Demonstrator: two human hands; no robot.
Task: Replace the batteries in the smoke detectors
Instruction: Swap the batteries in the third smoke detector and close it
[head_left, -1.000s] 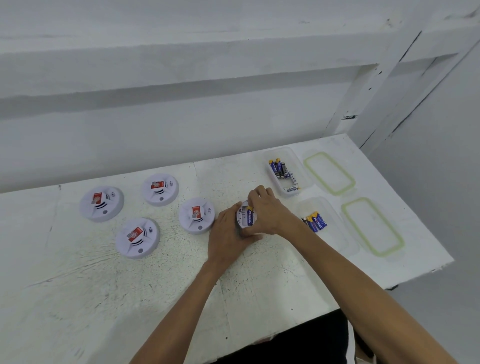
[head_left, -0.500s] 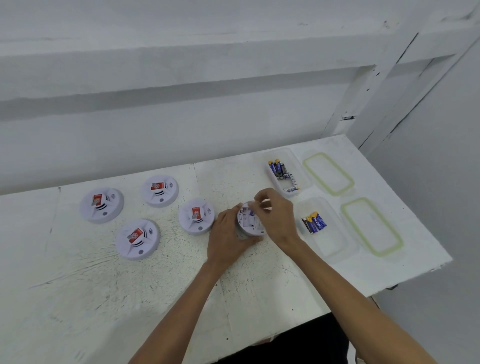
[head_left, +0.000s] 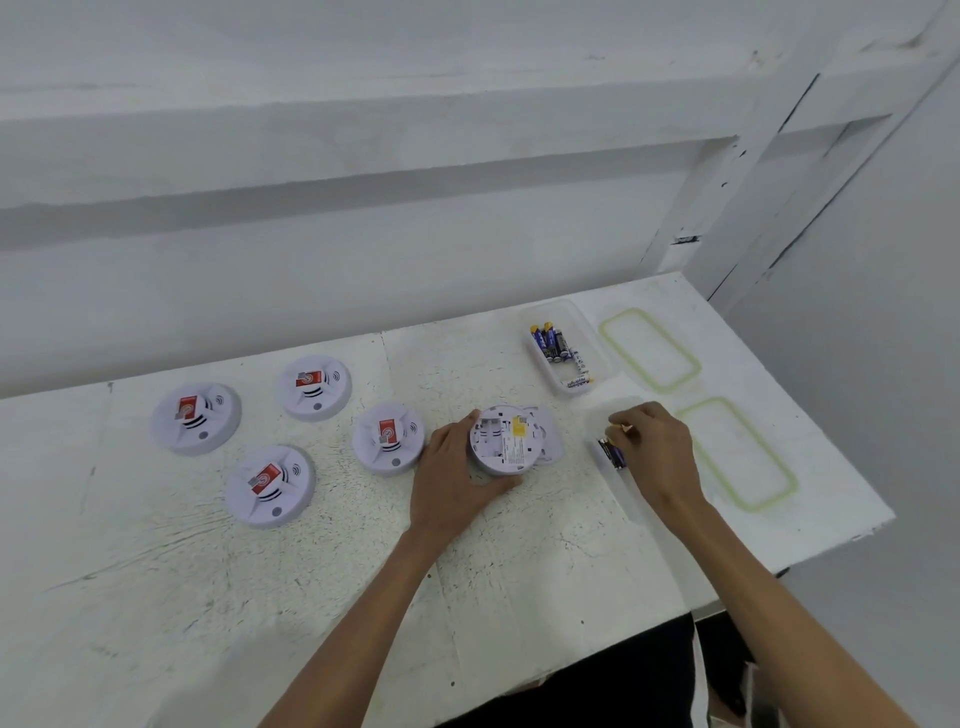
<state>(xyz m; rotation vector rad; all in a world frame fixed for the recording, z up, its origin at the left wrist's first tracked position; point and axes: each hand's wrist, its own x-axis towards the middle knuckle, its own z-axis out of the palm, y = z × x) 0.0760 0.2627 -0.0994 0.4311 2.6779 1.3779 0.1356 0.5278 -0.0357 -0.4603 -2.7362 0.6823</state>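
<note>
Smoke detector (head_left: 501, 441), one, underside up, label and open battery bay showing; lies at the middle of the white table (head_left: 311, 597). Left hand (head_left: 457, 478) grips its near-left edge, fingers curled round the rim. Right hand (head_left: 654, 447) is well apart from the left, over a clear near container (head_left: 621, 488), fingertips pinching dark batteries (head_left: 613, 452); how many, I cannot tell.

Face-up detectors, four, red labels on top, left of the open unit: nearest (head_left: 270, 486), one just beside the left hand (head_left: 387, 439), far left (head_left: 196, 418), farthest (head_left: 313, 387).

Near lid (head_left: 737, 452), green-edged, flat, right of the right hand. Far container (head_left: 587, 332), clear, holding blue batteries (head_left: 550, 343). Far lid (head_left: 649, 348), green-edged, beside it.
</note>
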